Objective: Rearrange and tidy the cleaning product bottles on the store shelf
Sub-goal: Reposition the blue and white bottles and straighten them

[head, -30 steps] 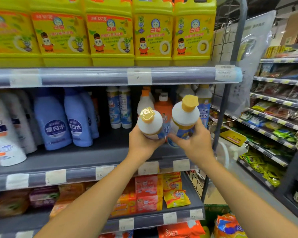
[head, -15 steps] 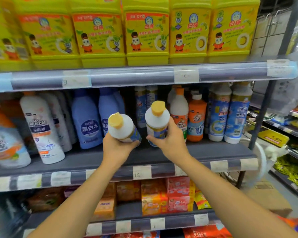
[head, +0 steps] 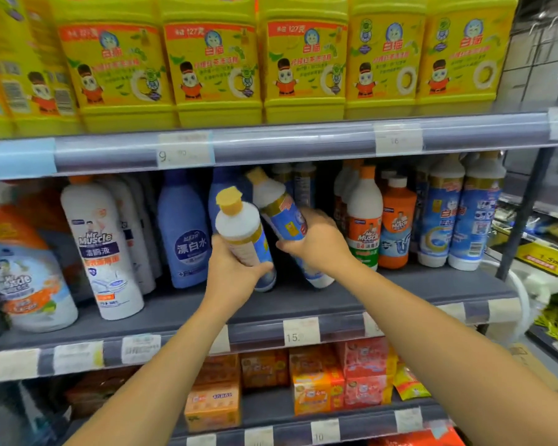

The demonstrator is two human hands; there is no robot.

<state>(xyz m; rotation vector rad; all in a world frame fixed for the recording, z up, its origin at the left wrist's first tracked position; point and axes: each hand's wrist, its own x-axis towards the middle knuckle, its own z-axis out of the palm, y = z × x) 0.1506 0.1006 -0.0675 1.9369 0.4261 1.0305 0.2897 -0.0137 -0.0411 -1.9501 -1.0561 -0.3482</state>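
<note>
Two grips, grey shelf (head: 400, 292) | left fingers (head: 255, 270) clasp left bottle (head: 239, 224) | right fingers (head: 316, 217) clasp right bottle (head: 282, 212)

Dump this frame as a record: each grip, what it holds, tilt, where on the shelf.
left grip: holds yellow-capped bottle, tilted, cap up-left
right grip: holds second bottle of the same kind, tilted the same way
location: middle shelf, in the gap between blue bleach bottle and white Mr Muscle bottle
base contact with shelf: cannot tell
matching stock: two upright bottles at the shelf's right end
top shelf: yellow jugs
</note>
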